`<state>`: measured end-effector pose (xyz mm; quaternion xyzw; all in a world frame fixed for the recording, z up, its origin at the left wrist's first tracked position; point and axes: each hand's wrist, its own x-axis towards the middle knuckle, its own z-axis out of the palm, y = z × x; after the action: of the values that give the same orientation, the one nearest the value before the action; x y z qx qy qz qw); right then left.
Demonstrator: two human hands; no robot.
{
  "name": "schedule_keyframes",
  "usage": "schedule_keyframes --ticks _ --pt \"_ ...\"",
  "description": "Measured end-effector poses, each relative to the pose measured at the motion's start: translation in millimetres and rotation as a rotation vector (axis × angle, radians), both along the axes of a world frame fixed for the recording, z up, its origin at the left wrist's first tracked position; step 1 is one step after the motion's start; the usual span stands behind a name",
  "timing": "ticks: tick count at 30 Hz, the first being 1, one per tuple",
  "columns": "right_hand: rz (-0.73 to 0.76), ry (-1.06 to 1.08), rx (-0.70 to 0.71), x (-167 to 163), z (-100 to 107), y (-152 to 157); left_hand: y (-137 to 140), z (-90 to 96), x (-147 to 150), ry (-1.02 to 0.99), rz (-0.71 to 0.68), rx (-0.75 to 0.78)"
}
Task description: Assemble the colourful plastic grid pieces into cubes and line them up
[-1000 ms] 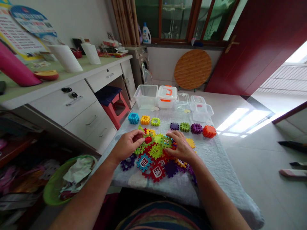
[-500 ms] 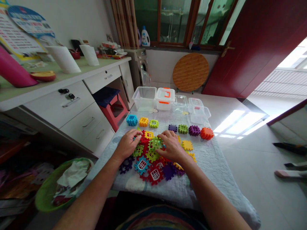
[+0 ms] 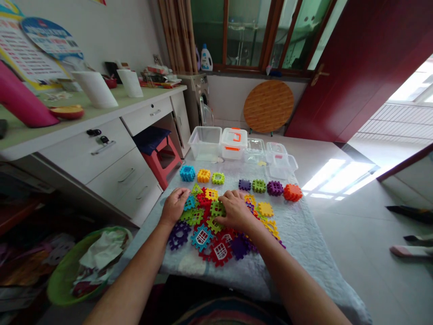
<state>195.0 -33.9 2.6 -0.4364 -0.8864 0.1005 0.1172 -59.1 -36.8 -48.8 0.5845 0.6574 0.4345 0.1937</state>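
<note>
Brightly coloured notched plastic building tiles lie in a loose heap on the cloth-covered table. My right hand (image 3: 237, 208) is over the heap's middle, fingers and thumb curved round the edge of a green tile (image 3: 217, 208). At the heap's left edge, my left hand (image 3: 174, 206) is loosely closed, with nothing visible in its fingers, beside a blue tile (image 3: 189, 203). Nearer me are a blue tile with a window grid (image 3: 202, 237), a red tile (image 3: 221, 251) and a dark purple tile (image 3: 179, 235). A plain yellow tile (image 3: 265, 209) lies right of my right hand.
Behind the heap stand tile stacks: blue (image 3: 187, 173), orange-yellow (image 3: 204, 175), lime (image 3: 218, 178), green (image 3: 259, 186), purple (image 3: 275, 188) and orange (image 3: 292, 192). An open clear bin (image 3: 205, 143) and a lidded box (image 3: 234, 143) are at the far edge, with other clear containers alongside.
My left hand has drawn back to the left, uncovering blue and green tiles. My right hand has shifted slightly left over the green tile. The view has tilted slightly.
</note>
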Motion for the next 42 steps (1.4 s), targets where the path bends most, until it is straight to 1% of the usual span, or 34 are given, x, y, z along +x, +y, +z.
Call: schedule_keyframes --ticks 6,10,13,17,20,23,26,29,31,36,42 --pt "-0.007 -0.016 0.023 -4 -3 2 0 -4.9 -6 -0.159 0.006 -0.048" --pt "0.007 0.0 0.015 -5 -3 3 0 -6.7 -7 -0.155 0.021 -0.064" --pt "-0.008 0.039 0.033 -2 4 10 0 -5.4 -5 -0.132 0.019 -0.064" --pt "-0.054 0.049 0.079 5 20 33 -1 -4.3 -5 -0.118 0.014 -0.073" --pt "-0.086 0.043 0.098 20 30 55 -1 -5.9 -6 -0.118 0.019 -0.082" --pt "-0.167 0.044 0.112 48 33 77 0 -7.7 -7 -0.112 0.021 -0.081" --pt "-0.264 0.029 0.108 85 28 94 1 -7.6 -7 -0.092 0.017 -0.075" --pt "-0.289 -0.02 0.077 116 19 103 0 -6.3 -7 -0.078 0.018 -0.078" --pt "-0.289 -0.052 0.048 128 14 105 0 -5.9 -7 -0.074 0.02 -0.082" --pt "-0.273 -0.133 0.014 136 7 101 -1 -5.4 -6 -0.068 0.025 -0.083" --pt "-0.297 -0.244 0.034 134 5 101 -2 -2.7 -4 -0.055 0.02 -0.089"
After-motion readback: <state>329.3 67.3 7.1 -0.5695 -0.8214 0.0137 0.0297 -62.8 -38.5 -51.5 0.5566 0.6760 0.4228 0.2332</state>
